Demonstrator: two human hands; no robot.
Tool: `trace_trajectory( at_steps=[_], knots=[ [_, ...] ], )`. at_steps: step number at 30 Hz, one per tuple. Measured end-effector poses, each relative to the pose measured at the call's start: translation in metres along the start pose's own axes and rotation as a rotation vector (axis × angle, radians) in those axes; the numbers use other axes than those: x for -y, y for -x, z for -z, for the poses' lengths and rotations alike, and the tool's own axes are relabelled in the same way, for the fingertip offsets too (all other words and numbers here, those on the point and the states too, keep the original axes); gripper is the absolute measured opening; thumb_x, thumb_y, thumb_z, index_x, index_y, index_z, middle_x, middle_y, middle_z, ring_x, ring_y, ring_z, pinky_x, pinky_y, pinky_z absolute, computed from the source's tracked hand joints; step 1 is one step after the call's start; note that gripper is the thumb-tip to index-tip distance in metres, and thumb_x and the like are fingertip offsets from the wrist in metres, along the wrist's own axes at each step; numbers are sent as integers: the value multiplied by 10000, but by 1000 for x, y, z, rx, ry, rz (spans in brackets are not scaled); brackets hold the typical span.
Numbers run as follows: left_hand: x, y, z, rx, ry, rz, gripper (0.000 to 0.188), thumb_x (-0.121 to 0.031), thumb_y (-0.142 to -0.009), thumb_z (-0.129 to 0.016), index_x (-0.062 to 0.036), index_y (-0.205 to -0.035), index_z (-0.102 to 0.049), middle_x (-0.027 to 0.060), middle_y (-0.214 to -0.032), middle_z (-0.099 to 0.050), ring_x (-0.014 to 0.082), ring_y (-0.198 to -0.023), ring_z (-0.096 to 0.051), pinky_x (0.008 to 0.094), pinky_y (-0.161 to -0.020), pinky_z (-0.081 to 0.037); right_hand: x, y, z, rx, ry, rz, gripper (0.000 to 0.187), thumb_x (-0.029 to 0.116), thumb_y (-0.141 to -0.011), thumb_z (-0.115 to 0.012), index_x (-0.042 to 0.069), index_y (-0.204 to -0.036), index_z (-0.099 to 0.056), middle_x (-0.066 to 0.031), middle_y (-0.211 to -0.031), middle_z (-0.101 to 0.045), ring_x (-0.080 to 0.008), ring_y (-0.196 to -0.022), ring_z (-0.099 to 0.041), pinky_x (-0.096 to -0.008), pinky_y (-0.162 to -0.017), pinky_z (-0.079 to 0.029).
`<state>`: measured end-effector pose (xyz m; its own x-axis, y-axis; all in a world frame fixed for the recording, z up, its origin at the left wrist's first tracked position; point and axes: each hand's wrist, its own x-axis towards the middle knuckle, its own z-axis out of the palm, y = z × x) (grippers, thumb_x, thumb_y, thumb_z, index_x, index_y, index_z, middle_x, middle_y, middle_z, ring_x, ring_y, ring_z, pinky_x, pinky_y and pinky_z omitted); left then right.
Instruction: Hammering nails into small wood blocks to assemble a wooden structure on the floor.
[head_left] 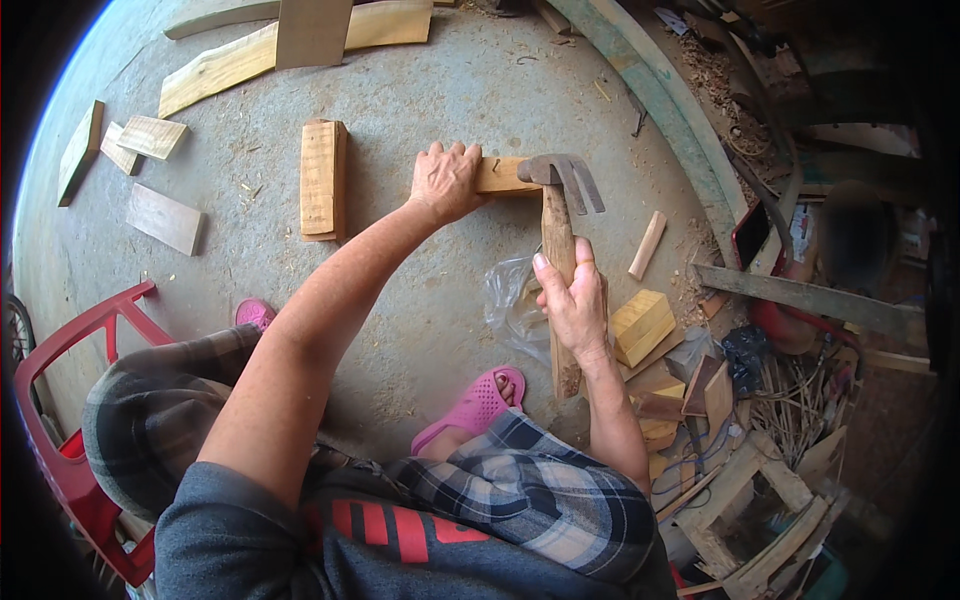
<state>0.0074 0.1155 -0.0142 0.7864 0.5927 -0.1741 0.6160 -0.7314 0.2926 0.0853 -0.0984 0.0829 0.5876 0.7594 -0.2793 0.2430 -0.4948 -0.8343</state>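
Basically, from my remote seat I have a grey concrete floor spread beneath everything. A heap of wood scraps crowds my right, and a red plastic chair stands at lower left. My right hand is wrapped round the handle of a claw hammer, whose head sits over the right end of a wooden block near the middle; I can't tell whether they touch. My left hand clamps the block's left end from above, fingers bent and close together. Nearer me is a pink sandal. Smallest, a dark nail-like piece shows on the block, between left hand and hammer head.
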Motion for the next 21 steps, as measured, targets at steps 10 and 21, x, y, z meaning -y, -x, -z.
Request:
trace_trajectory(
  at_steps=[10,21],
  knots=[
    [-6,2,6,-6,8,27,523,-374,-771,-800,-113,-1152,-556,65,-1110,-617,280,-1063,-571,489,-843,-481,54,-7,1,-53,67,374,409,206,-950,-605,-46,-1221,-430,-216,-815,-637,-376,-735,-668,-441,-658,-505],
    [-3,0,4,-10,25,20,494,-349,-767,-785,-124,-1144,-558,53,-1094,-613,278,-1063,-569,495,-845,-468,61,1,12,-163,136,534,471,181,-913,-645,-40,-1290,-471,-258,-1043,-622,-377,-854,-664,-443,-731,-513]
  ],
)
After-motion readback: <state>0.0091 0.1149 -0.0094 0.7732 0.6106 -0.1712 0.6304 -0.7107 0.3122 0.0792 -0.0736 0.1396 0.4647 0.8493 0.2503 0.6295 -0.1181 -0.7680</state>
